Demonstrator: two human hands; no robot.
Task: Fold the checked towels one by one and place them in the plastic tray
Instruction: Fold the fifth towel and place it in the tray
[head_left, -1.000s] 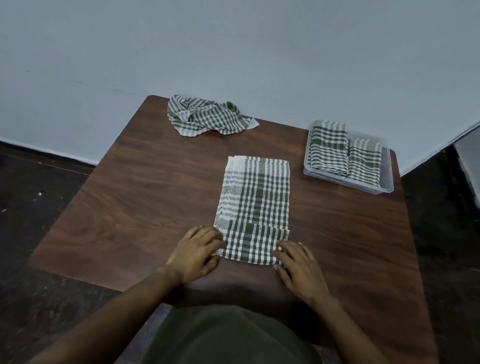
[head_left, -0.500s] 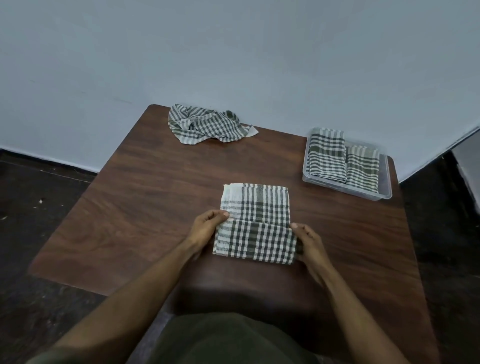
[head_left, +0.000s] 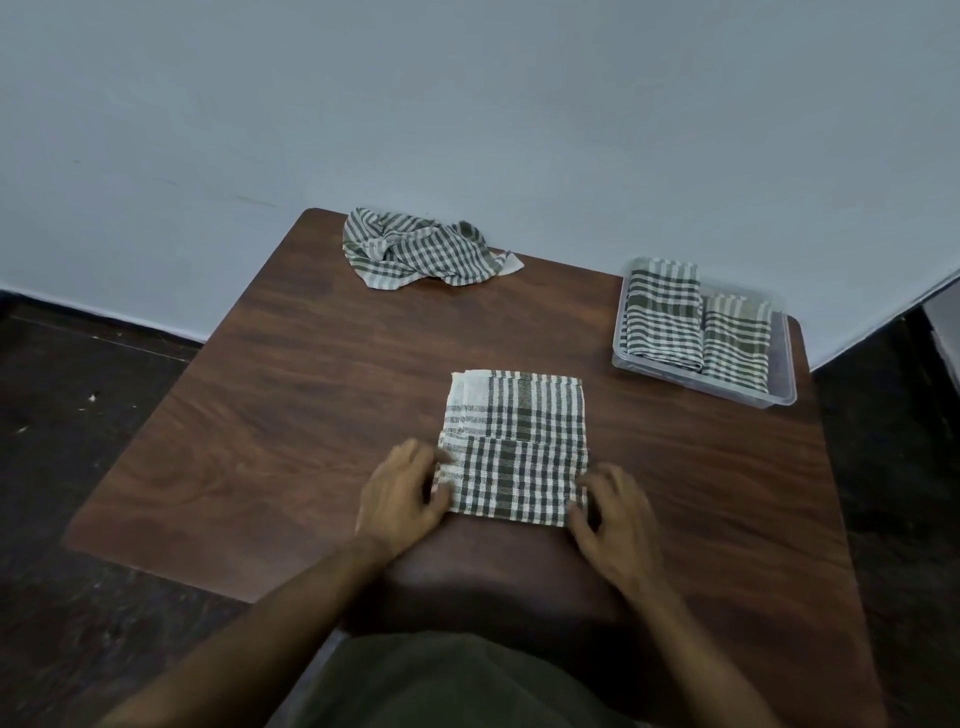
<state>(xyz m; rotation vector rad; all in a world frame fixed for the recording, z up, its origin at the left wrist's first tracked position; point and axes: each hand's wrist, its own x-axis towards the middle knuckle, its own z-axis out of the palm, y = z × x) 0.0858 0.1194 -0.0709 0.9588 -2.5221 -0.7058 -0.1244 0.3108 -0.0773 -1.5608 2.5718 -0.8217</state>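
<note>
**Third towel mid-fold, centre of table**

Towel (head_left: 514, 447) looks thin, soft, floppy; best pinched at near corners. Left hand (head_left: 402, 493) & right hand (head_left: 615, 517) curl loosely on its near-edge sides, grip unclear. Count: 2 folded in plastic tray (head_left: 779, 397), 1 crumpled towel (head_left: 423, 248) at far edge.

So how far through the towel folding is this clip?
Done: two folded towels lie side by side in the plastic tray. In hand: left hand and right hand work a part-folded towel on the table. Left: one crumpled towel at the far edge.
</note>
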